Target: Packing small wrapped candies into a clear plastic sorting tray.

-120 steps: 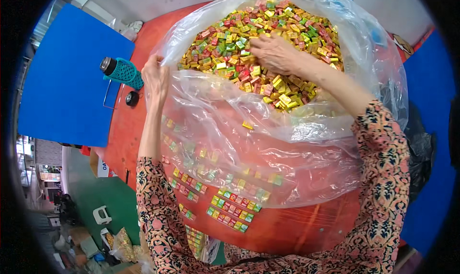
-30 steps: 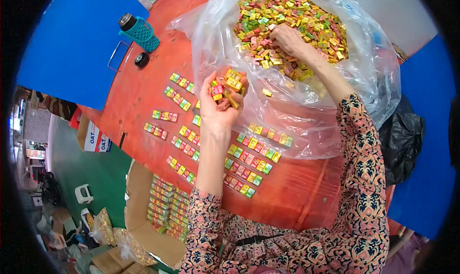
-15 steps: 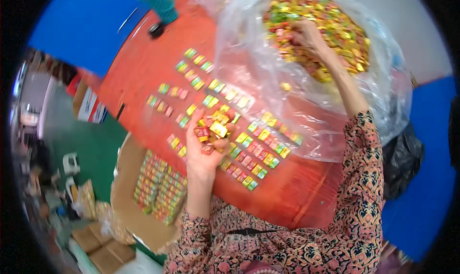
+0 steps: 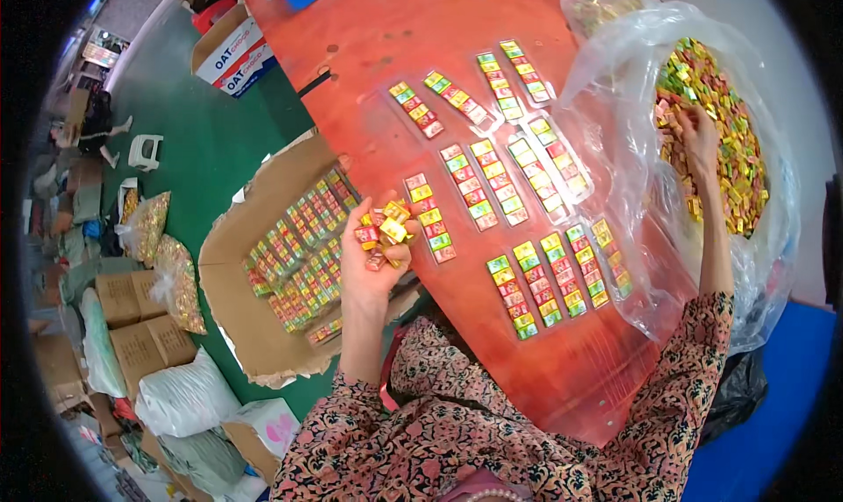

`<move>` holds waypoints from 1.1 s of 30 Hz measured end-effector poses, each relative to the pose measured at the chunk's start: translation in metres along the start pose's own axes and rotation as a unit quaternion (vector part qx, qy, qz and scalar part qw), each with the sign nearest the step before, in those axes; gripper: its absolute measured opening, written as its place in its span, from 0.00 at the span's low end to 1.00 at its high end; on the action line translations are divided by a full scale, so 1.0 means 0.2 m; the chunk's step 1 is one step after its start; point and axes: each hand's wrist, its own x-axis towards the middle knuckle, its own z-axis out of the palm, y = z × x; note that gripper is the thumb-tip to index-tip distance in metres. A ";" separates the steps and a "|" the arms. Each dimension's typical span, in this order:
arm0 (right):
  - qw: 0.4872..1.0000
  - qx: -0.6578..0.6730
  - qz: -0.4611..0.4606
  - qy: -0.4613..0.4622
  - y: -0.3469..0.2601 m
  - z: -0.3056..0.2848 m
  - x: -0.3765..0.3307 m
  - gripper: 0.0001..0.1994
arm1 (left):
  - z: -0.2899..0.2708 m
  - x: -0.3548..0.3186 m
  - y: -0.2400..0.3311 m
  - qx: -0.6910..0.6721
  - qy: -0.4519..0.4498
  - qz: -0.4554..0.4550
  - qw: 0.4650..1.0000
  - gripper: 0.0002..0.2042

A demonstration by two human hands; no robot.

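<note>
A: Left hand status?
B: Palm up, fingers cupped around a small heap of foil-wrapped candies in yellow, red and green. It sits at the red tabletop's edge, at 9 o'clock from the clear-sleeved rows of candies.
A: Right hand?
B: Inside the big clear plastic bag at 2 o'clock, fingers curled down into the loose candy pile. Can't tell if it grips any.
A: Below the table?
B: Open cardboard box of packed candy rows, 8 o'clock.
</note>
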 end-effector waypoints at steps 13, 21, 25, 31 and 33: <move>0.739 0.542 0.172 -0.362 -0.99 0.17 -0.20 0.11 | -0.06 0.00 0.19 -0.030 -0.006 0.029 0.999 0.14; 0.890 0.305 -0.137 -0.309 -1.39 0.60 -0.21 0.13 | 0.00 0.06 0.24 0.007 0.013 0.059 0.998 0.15; 0.917 0.246 -0.197 -0.246 -1.46 0.77 -0.14 0.13 | 0.02 0.07 0.29 0.008 -0.005 0.064 0.998 0.15; 0.882 0.335 -0.128 -0.307 -1.52 0.90 -0.05 0.13 | 0.01 0.13 0.30 0.015 0.018 0.056 0.998 0.14; 0.765 0.470 0.021 -0.441 -1.53 0.93 -0.03 0.14 | 0.02 0.13 0.30 0.020 0.019 0.055 0.998 0.14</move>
